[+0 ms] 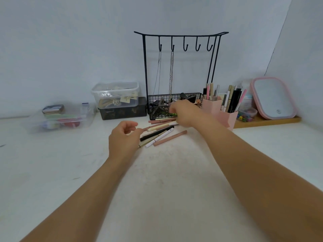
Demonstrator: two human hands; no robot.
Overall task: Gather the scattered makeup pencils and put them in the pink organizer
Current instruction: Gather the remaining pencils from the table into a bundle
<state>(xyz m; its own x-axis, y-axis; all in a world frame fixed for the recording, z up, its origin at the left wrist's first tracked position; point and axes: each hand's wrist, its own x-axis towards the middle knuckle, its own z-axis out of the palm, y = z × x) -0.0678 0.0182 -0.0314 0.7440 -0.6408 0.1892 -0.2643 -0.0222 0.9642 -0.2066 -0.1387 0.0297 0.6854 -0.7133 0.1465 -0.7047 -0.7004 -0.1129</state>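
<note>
left hand (pixel 123 137) loosely curled, holds nothing, fingertips at near ends of makeup pencils (pixel 161 133); likely placed to stop pile rolling. pencils lie bunched on white table (pixel 166 172), just before wire basket (pixel 157 102), so one sweep could gather them. right hand (pixel 183 113) curled over far ends of pile; whether it pinches pencil cannot be told, blurred. pink organizer (pixel 225 116) just right, already part filled, short carry.

A home vanity corner: a jewellery stand (pixel 180 70) (chains hanging), a pink mirror (pixel 274 98), makeup pencils (pixel 162 132).
</note>
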